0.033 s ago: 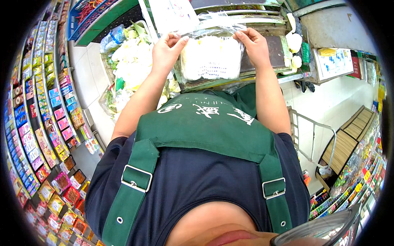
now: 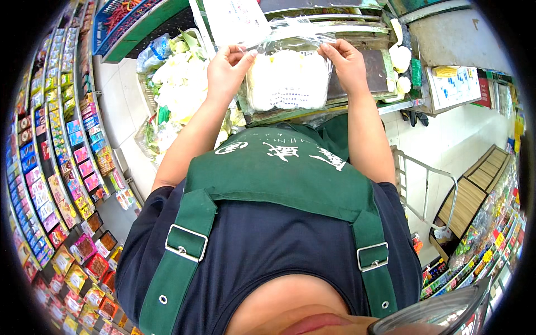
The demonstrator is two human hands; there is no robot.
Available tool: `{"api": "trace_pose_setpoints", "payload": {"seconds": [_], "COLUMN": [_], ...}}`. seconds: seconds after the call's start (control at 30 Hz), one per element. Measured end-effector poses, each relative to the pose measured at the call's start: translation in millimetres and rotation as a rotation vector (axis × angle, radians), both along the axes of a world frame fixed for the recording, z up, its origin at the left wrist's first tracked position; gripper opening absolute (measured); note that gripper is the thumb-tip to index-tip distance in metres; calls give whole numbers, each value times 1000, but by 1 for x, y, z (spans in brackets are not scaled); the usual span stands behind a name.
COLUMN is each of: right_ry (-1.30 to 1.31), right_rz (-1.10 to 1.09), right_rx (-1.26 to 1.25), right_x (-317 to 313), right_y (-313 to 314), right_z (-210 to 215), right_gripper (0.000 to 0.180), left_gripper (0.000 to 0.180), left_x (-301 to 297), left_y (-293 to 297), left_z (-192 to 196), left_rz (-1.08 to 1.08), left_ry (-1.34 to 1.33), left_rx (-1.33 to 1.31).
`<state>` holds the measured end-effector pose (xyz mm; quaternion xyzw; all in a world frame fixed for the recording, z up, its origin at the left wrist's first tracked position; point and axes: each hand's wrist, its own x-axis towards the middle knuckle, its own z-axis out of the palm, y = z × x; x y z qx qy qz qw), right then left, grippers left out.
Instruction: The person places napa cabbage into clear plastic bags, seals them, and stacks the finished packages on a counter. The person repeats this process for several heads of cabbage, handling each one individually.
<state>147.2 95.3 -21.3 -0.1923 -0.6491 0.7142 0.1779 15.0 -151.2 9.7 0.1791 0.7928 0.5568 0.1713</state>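
Bag [image 2: 287, 81], between left grip [image 2: 226, 69], right grip [image 2: 349, 65]

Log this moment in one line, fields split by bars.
left hand: pinching clear bag | right hand: pinching same bag | inside: white contents | left side: pale vegetables

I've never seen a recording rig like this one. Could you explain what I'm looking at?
There is no machine: a person in a green apron works bare-handed, filmed by the left of two fisheye cameras worn on the head, looking down, so straight edges curve. The left hand and right hand pinch the film of a clear bag with white contents, over a dark worktop. A white sheet lies just beyond the left hand, and pale vegetables are heaped to the left.
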Motion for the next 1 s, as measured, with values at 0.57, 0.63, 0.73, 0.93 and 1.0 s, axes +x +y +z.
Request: {"api": "trace_pose_setpoints", "payload": {"seconds": [0.57,0.63,0.73,0.93,1.0], "right_ry": [112,104,107,111,125], "right_rz": [38,46,50,31,23], "right_rx": [-28,-24,-39,-52,-108], "right_x": [14,14,12,12,12], "right_y": [-4,0,1,2,3], "right_z": [5,-1,-5,-8,-12], "right_gripper": [19,20,20,20,20], "left_gripper": [20,22,23,17,21], "left_x": [-35,-42,-53,-80,-95], "left_y": [-7,-5,1,4,-1], "left_z": [32,36,36,28,19], "left_rz": [-23,-29,-180,-243,-180], "left_ry": [631,620,1013,918,508], "left_rx": [-49,-74,-182,-174,-25]}}
